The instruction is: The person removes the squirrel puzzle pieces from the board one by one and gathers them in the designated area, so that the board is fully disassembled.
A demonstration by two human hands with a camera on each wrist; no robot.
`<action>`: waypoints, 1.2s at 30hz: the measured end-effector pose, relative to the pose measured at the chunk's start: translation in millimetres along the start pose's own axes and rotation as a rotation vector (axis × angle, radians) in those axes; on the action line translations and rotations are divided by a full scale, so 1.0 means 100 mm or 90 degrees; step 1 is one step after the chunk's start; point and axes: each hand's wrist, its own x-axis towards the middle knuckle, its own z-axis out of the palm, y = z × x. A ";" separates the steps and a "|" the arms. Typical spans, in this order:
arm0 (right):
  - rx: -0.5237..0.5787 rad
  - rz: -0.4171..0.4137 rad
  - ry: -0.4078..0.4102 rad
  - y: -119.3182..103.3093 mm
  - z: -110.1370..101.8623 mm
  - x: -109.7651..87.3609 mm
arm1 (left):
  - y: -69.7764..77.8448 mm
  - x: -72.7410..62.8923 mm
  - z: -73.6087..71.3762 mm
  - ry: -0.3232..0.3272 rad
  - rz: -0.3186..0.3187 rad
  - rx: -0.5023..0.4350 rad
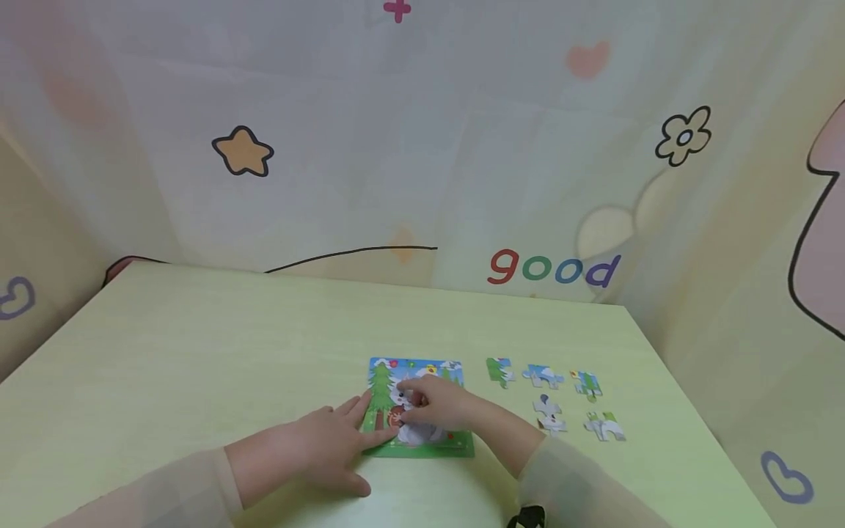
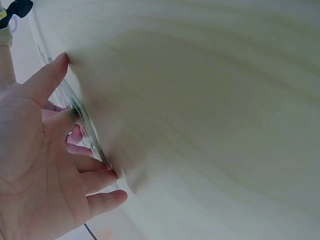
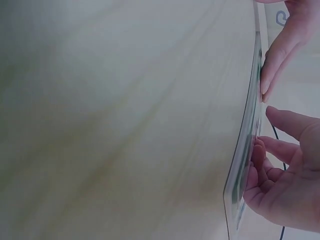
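Note:
A small jigsaw board [image 1: 429,452] with a green border lies on the table, showing a white animal among green trees under a blue sky. My left hand [image 1: 323,444] has its fingers spread, and some of them rest on the board's left side. Over the middle of the picture is my right hand [image 1: 439,402]. Its index finger and thumb are apart, the other fingers are curled in, and the fingertips touch the board in the right wrist view. I see no piece between them. The right hand covers part of the picture.
Several loose jigsaw pieces lie right of the board, among them a tree piece [image 1: 499,371], a blue-and-white piece [image 1: 543,376] and a white-and-green piece [image 1: 604,426]. A printed cloth [image 1: 370,183] hangs behind the pale green table [image 1: 218,345].

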 end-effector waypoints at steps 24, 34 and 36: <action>0.143 0.051 0.093 -0.03 0.03 0.05 | 0.02 0.04 0.02 -0.005 -0.012 -0.014; 0.061 -0.024 0.126 -0.03 0.05 0.00 | 0.03 0.06 0.03 0.003 -0.021 0.015; 0.038 -0.041 0.132 -0.03 0.07 -0.04 | 0.04 0.07 0.03 -0.003 -0.028 0.007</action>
